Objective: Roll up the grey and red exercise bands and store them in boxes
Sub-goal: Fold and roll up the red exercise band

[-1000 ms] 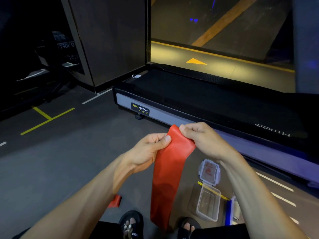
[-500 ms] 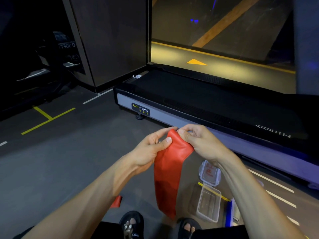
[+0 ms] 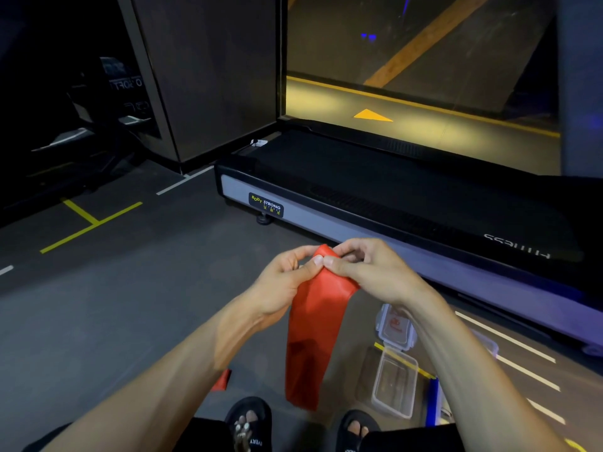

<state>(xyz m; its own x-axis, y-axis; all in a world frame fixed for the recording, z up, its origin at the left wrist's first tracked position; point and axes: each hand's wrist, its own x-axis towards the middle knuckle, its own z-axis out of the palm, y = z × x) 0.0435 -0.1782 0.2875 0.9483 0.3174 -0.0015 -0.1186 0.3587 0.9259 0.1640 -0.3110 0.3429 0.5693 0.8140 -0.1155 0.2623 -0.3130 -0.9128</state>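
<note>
On grey gym floor [image 3: 98, 321], treadmill [image 3: 391, 197] ahead

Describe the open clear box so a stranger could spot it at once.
Start at the treadmill; on the grey floor before it, under the person's right forearm, lies the clear plastic box. Its hinged lid lies flung open toward the treadmill, and the box looks empty.
</note>
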